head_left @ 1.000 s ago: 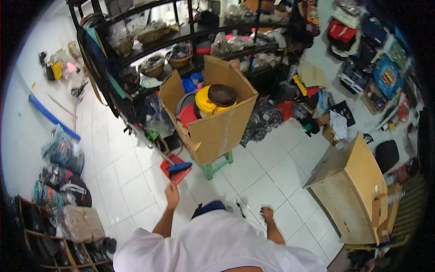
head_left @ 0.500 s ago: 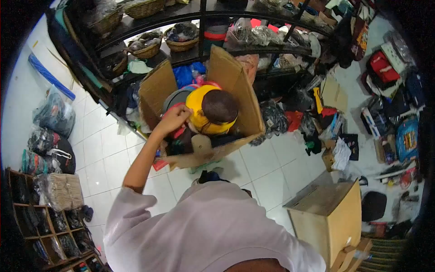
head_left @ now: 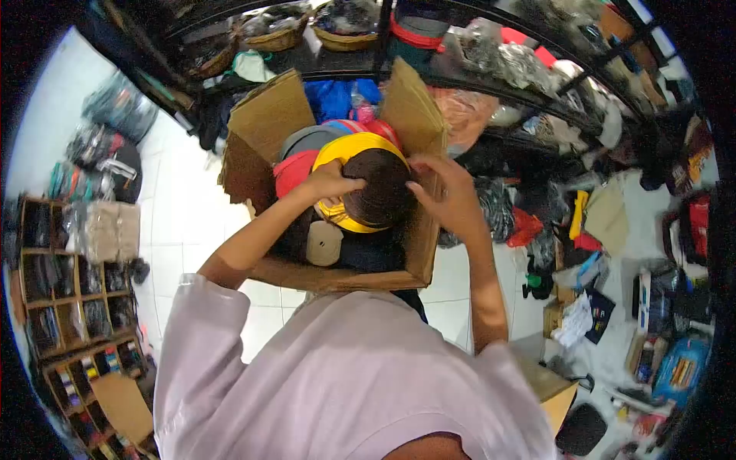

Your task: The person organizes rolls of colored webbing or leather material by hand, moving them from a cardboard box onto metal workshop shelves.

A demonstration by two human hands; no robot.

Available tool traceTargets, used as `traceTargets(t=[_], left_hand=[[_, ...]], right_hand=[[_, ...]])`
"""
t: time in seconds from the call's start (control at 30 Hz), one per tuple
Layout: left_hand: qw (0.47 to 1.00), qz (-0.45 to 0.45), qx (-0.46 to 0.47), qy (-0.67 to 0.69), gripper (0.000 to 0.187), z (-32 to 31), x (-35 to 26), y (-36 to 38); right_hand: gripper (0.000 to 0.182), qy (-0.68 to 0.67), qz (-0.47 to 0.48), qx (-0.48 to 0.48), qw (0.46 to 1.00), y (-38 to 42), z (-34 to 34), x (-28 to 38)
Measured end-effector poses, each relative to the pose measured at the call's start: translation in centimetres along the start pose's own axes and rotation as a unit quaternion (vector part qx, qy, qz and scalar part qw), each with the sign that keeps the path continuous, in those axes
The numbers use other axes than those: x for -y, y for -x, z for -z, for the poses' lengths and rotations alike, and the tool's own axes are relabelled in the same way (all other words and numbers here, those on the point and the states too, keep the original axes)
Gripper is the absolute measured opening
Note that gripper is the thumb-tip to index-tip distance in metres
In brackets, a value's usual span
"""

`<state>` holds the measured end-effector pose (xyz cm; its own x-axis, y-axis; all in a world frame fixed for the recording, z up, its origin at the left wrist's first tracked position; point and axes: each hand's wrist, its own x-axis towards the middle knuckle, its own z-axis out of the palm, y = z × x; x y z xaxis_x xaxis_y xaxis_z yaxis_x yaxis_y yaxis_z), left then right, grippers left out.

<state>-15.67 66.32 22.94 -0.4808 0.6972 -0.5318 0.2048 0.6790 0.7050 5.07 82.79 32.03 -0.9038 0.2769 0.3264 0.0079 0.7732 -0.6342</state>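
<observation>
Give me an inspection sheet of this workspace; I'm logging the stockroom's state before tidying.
Surface: white tiled floor.
Job's things: open cardboard box holding a yellow-and-brown round item among red and grey ones.
Clutter: bagged goods, wicker baskets, loose packages at right.
Grippers: left hand and right hand both on the round item.
Cables: nothing seen.
Surroundings: dark shelving, wooden cubby rack.

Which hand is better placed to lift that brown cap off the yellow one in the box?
Probably the left hand: its fingers already rest on the brown cap above the yellow cap. The right hand only touches the brown cap's far edge by the cardboard box wall.
</observation>
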Motion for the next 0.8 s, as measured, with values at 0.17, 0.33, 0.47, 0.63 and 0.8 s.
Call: traceTargets(t=[0.17,0.33,0.47,0.63,0.8], left_hand=[[0.994,0.092,-0.028,0.045,0.086,-1.7,0.4,-1.9],[0.971,0.111,-0.213,-0.007,0.101,-5.8,-1.4,2.6],[0.957,0.212,-0.129,0.153,0.098,-8.5,-1.0,4.4],[0.966,0.222,-0.054,0.119,0.093,-7.2,-3.7,8.1],[0.954,0.285,0.007,0.090,0.084,-7.6,1.8,8.0]], right_hand=[[0.069,0.190,0.123,0.371,0.901,-12.5,-7.7,-7.5],[0.090,0.195,0.171,0.553,0.792,-15.6,-10.5,-9.6],[0.109,0.191,0.128,0.659,0.717,-17.3,-11.4,-9.0],[0.121,0.195,0.102,0.705,0.674,-18.1,-10.6,-7.7],[0.128,0.144,0.136,0.680,0.706,-18.4,-13.0,-10.5]])
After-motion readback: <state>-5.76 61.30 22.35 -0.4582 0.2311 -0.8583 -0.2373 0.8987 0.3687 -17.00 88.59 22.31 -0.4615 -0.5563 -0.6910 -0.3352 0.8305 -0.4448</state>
